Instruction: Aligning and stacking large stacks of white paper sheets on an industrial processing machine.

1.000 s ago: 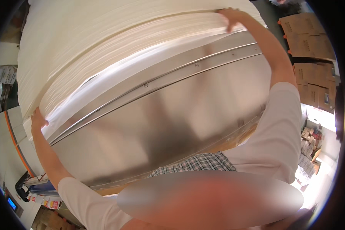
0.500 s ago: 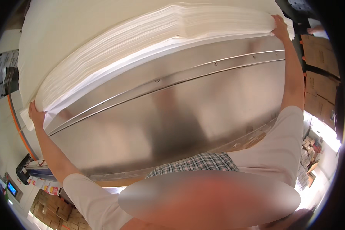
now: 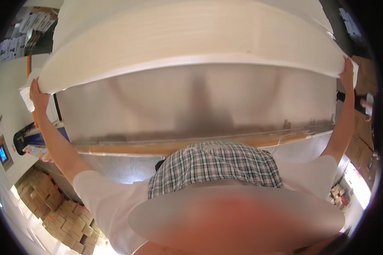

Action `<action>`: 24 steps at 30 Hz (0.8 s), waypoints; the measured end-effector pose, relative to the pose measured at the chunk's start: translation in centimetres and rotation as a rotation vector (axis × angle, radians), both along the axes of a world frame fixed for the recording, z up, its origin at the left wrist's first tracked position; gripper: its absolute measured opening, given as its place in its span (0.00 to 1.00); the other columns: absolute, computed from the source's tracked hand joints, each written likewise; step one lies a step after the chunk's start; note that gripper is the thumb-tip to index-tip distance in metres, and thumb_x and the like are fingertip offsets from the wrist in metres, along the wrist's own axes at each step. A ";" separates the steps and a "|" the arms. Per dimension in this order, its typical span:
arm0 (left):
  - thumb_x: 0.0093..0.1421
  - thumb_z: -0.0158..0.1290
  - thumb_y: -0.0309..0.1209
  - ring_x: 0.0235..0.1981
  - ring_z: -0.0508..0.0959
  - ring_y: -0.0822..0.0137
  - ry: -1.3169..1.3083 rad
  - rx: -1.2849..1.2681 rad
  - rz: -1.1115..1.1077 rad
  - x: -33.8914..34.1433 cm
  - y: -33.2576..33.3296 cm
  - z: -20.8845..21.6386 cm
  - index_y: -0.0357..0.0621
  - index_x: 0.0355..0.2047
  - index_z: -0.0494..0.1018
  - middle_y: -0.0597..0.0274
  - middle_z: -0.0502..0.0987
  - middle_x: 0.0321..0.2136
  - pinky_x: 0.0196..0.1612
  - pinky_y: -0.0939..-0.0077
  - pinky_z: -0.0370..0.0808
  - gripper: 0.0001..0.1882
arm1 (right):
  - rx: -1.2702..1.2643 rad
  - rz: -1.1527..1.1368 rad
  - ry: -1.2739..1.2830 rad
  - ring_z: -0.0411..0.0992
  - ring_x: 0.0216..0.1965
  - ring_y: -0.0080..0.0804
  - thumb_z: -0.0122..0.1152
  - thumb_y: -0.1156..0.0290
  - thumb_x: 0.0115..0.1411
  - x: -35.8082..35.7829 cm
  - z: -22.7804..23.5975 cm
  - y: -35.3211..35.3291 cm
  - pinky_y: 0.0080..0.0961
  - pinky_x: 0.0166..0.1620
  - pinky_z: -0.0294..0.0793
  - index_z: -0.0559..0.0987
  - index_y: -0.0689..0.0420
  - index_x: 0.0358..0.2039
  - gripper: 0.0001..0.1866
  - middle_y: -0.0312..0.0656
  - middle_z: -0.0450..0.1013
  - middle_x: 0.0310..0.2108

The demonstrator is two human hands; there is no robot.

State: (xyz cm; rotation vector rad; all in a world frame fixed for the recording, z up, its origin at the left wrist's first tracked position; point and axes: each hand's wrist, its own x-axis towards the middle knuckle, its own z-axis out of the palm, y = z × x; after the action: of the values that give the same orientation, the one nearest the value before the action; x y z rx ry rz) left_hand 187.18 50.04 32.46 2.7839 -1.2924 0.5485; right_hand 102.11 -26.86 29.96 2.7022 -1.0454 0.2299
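A wide, thick stack of thin white sheets point(image 3: 191, 42), perhaps cloth or soft paper, stretches across the far side of a shiny metal table point(image 3: 157, 104). Its near edge bows over the metal between my outstretched arms. My left hand point(image 3: 39, 97) is closed round the stack's left end, where the layered edges fan out beside the fingers. At the right end, my right hand point(image 3: 347, 75) grips the corner, with a white flap showing past it. The parts of my fingers beneath the sheets are hidden.
A tan strip point(image 3: 123, 149) runs along the table's near edge, close to my checked apron. Brown cartons point(image 3: 363, 131) stand at the right, where another person's hand point(image 3: 364, 103) shows. A wall screen point(image 3: 3, 154) and piled cartons point(image 3: 68, 216) are at the left.
The stack's near edge has come toward me with both hands on it, covering the screwed metal seam. My view has turned, so the table now lies straighter and more of my apron shows.
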 end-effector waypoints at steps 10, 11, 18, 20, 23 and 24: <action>0.40 0.56 0.31 0.53 0.60 0.53 0.099 0.128 0.099 -15.2 14.0 -3.9 0.56 0.48 0.64 0.52 0.62 0.51 0.55 0.57 0.54 0.30 | 0.132 -0.106 0.071 0.52 0.57 0.47 0.56 0.78 0.42 -5.2 -5.2 18.2 0.42 0.56 0.51 0.63 0.45 0.51 0.33 0.49 0.54 0.55; 0.40 0.56 0.31 0.53 0.60 0.52 0.138 0.151 0.135 -16.5 15.0 -4.5 0.57 0.48 0.65 0.52 0.62 0.51 0.55 0.57 0.53 0.30 | 0.157 -0.125 0.095 0.52 0.57 0.47 0.56 0.78 0.43 -5.7 -5.4 19.7 0.42 0.57 0.50 0.64 0.44 0.51 0.32 0.50 0.54 0.55; 0.37 0.57 0.26 0.54 0.59 0.55 0.276 0.277 0.298 -19.3 18.0 -6.3 0.57 0.48 0.64 0.54 0.62 0.51 0.57 0.58 0.51 0.33 | 0.272 -0.179 0.253 0.52 0.57 0.48 0.55 0.75 0.44 -6.4 -6.7 23.9 0.41 0.57 0.49 0.65 0.46 0.50 0.29 0.51 0.55 0.54; 0.35 0.58 0.27 0.55 0.59 0.56 0.325 0.357 0.303 -17.8 18.5 -6.2 0.57 0.48 0.64 0.55 0.62 0.51 0.57 0.58 0.51 0.35 | 0.297 -0.180 0.336 0.53 0.57 0.48 0.55 0.72 0.46 -6.2 -6.4 22.7 0.40 0.56 0.51 0.65 0.48 0.50 0.27 0.52 0.55 0.54; 0.30 0.60 0.26 0.54 0.60 0.56 0.449 0.547 0.304 -15.0 18.0 -5.8 0.55 0.49 0.63 0.55 0.62 0.51 0.56 0.59 0.54 0.39 | 0.449 -0.220 0.565 0.55 0.55 0.49 0.54 0.82 0.40 -5.2 -5.8 19.3 0.38 0.55 0.56 0.64 0.50 0.49 0.32 0.50 0.56 0.53; 0.27 0.60 0.26 0.53 0.61 0.55 0.524 0.654 0.297 -13.8 17.2 -5.7 0.54 0.49 0.63 0.55 0.63 0.50 0.55 0.61 0.56 0.41 | 0.449 -0.222 0.571 0.55 0.55 0.49 0.54 0.82 0.40 -5.0 -5.7 17.3 0.38 0.55 0.56 0.64 0.50 0.49 0.32 0.50 0.56 0.53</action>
State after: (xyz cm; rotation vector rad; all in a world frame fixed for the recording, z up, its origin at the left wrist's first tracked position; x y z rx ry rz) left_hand 173.34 67.20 26.79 3.2845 -1.0737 -0.7081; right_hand 97.15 -9.54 24.30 2.6970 -1.2955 -0.8567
